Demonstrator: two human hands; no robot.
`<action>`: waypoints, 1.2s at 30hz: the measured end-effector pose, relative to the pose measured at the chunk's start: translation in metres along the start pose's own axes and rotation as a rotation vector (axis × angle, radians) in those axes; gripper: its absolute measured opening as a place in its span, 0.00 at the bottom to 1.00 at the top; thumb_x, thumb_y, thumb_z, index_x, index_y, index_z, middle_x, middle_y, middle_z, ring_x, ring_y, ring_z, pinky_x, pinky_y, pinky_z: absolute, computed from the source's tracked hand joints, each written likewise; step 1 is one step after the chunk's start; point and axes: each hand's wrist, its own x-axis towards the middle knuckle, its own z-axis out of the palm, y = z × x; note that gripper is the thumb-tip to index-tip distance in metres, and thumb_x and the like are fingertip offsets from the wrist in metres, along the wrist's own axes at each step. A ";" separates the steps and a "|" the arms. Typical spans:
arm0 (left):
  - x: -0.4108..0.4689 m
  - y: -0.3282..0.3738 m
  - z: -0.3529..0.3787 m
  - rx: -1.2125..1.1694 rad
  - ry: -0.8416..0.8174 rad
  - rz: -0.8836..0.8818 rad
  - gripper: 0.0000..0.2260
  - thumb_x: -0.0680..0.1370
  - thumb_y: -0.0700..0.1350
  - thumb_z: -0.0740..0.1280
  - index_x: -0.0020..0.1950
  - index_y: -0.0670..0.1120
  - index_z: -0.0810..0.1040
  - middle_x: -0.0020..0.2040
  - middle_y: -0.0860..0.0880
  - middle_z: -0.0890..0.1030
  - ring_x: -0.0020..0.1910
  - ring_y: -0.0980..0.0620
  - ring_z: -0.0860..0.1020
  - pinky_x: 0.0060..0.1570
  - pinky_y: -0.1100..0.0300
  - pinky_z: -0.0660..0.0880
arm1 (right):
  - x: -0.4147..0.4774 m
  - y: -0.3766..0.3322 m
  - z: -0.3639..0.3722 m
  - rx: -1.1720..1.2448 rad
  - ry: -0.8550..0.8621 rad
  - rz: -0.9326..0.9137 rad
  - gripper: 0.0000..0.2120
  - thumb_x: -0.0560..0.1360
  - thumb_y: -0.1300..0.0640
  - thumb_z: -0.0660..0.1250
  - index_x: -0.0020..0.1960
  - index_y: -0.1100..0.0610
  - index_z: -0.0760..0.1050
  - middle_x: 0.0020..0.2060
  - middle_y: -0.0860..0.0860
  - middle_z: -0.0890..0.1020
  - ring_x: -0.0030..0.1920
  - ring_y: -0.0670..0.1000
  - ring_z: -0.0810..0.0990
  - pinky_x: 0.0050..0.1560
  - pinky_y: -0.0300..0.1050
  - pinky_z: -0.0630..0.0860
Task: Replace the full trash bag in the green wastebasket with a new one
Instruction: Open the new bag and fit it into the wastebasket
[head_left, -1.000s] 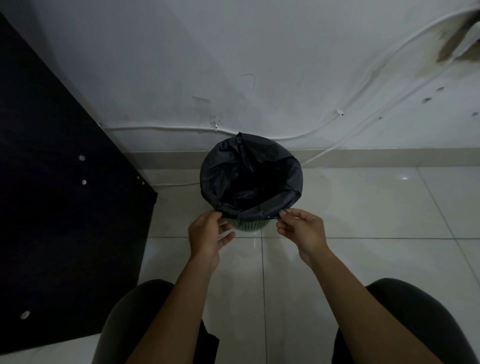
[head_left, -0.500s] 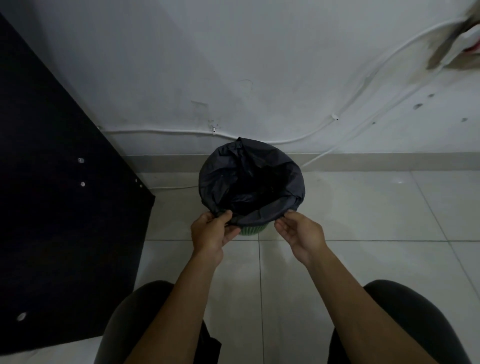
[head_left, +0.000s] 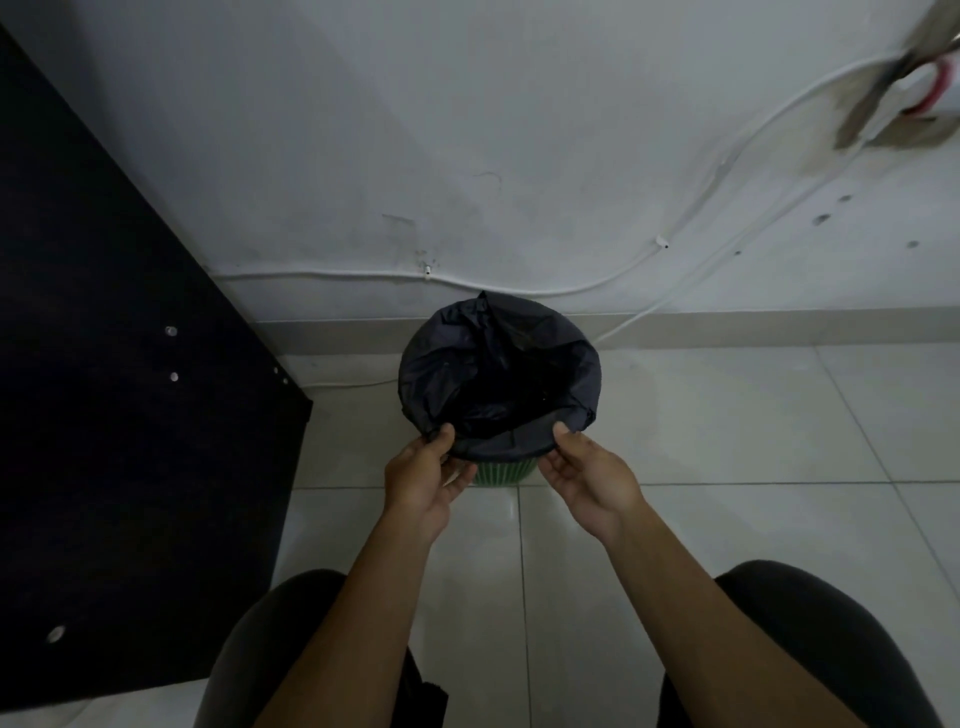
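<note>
Now our left hand (head_left: 423, 480) pinches the near rim of the black trash bag (head_left: 441, 374) lining the green wastebasket (head_left: 501, 473) by the wall (head_left: 519, 156); our right hand (head_left: 587, 478) pinches it too. We judge the fresh liner is being fitted; next, pull the cuff down evenly.

— What stands to the left of the left grip (head_left: 421, 483)?
— A black panel (head_left: 119, 415) dotted with pale screw heads (head_left: 171, 331), next to the tiled floor (head_left: 727, 441).
— And beyond both grips?
— A white wall (head_left: 467, 130) with a pale skirting (head_left: 779, 327) at its foot. White cables (head_left: 519, 283) cross it, pinned by a small clip (head_left: 427, 269). High above and to the right of the right grip (head_left: 587, 478) hangs a blurred fixture (head_left: 904, 98) showing some red.
— Nearer than the grips?
— A left knee (head_left: 280, 639) and a right knee (head_left: 810, 649), both in dark cloth.
</note>
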 end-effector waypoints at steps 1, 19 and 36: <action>0.001 0.001 -0.001 -0.041 -0.018 -0.038 0.09 0.78 0.42 0.69 0.57 0.42 0.78 0.52 0.44 0.80 0.51 0.48 0.77 0.42 0.53 0.81 | -0.002 0.000 -0.001 0.013 -0.023 0.025 0.03 0.77 0.62 0.66 0.44 0.58 0.76 0.36 0.51 0.82 0.40 0.48 0.78 0.53 0.44 0.77; 0.012 0.002 -0.002 -0.118 -0.078 -0.083 0.05 0.79 0.41 0.67 0.53 0.43 0.79 0.48 0.46 0.81 0.46 0.51 0.78 0.45 0.57 0.76 | -0.001 -0.008 -0.012 -0.068 -0.073 -0.004 0.05 0.77 0.65 0.66 0.53 0.61 0.78 0.47 0.55 0.84 0.48 0.52 0.81 0.56 0.49 0.79; 0.022 0.006 0.000 -0.142 -0.057 -0.012 0.08 0.78 0.38 0.68 0.56 0.39 0.79 0.55 0.43 0.82 0.53 0.48 0.79 0.55 0.55 0.77 | 0.002 -0.004 -0.006 -0.066 0.008 -0.140 0.08 0.74 0.70 0.68 0.44 0.59 0.74 0.40 0.58 0.80 0.39 0.54 0.79 0.42 0.46 0.81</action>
